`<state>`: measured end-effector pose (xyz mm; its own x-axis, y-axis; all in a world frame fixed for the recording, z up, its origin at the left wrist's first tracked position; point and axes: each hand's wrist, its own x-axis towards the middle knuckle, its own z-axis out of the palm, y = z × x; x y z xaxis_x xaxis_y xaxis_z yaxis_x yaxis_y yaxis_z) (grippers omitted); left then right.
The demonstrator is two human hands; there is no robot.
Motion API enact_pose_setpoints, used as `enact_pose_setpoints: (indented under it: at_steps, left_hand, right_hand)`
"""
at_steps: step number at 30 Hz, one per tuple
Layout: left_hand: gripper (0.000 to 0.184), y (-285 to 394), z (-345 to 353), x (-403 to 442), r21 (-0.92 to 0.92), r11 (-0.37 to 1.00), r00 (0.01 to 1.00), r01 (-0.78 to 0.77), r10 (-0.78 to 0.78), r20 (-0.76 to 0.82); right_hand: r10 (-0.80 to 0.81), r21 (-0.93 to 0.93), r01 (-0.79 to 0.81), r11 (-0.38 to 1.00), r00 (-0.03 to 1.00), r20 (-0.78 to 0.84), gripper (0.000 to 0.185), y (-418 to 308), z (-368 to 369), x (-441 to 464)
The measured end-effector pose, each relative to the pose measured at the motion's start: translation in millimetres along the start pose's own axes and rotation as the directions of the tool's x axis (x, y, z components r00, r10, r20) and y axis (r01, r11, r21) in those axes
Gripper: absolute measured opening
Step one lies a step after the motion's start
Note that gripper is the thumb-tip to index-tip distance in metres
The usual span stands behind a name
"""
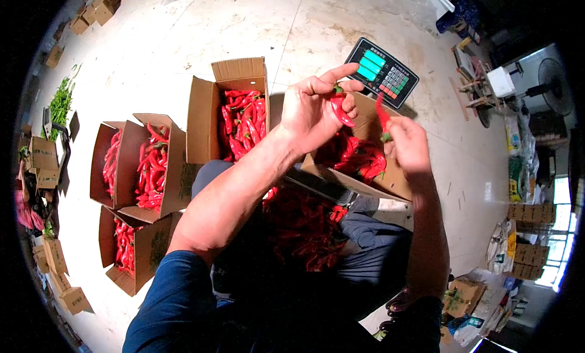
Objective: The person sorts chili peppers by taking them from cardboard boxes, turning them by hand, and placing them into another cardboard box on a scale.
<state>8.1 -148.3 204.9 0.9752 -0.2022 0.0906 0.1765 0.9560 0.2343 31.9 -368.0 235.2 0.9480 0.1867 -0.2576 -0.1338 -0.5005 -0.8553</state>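
My left hand (317,106) is raised near the scale display, with a red pepper (341,109) held in its curled fingers, green stem up; its index finger sticks out. To its right, my right hand (407,144) pinches another red pepper (382,112) by the stem end, tip pointing up. Both hands are above an open cardboard box (393,181) part filled with red peppers (350,155). Behind the hands stands a scale display (382,71) with lit green readouts. A heap of red peppers (304,225) lies in shadow between my legs.
Left of my arm stands an open box (202,121) of red peppers. Further left are several more pepper boxes (167,188). Green peppers (61,103) lie on the floor at far left. A fan (553,85) and stacked cartons (530,255) are at the right.
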Motion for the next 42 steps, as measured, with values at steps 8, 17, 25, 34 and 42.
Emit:
enact_pose_setpoints:
  at_steps: [8, 17, 25, 34, 42]
  left_hand:
    - [0.051, -3.5, -4.4, 1.5, -0.047, 0.999, 0.996, 0.006, -0.002, 0.088]
    - [0.042, -13.6, -7.4, -0.8, -0.02, 0.999, 0.996, 0.038, -0.037, 0.076]
    - [0.051, -8.6, 9.7, -7.7, 0.068, 0.996, 0.994, 0.062, -0.068, 0.085]
    - [0.041, -14.7, 7.2, -7.2, 0.416, 0.909, 0.999, -0.029, 0.039, -0.016]
    - [0.026, -19.9, -2.8, -2.6, 0.845, 0.532, 0.985, -0.052, 0.169, -0.046]
  right_hand:
    - [-0.399, -0.073, 0.396, 0.915, 0.916, -0.027, 0.018, 1.9, 14.8, -20.6]
    - [-0.804, -0.51, 0.702, 0.497, 0.593, 0.031, 0.023, -24.7, 59.2, -45.2]
    - [-0.291, 0.595, 0.161, 0.788, 0.948, 0.129, 0.023, -24.6, 32.6, -25.0]
    - [-0.239, 0.806, -0.135, 0.576, 0.916, 0.324, 0.029, -15.0, 27.1, -20.3]
    - [-0.194, 0.381, 0.148, 0.913, 0.977, 0.087, 0.031, -9.1, 27.8, -24.9]
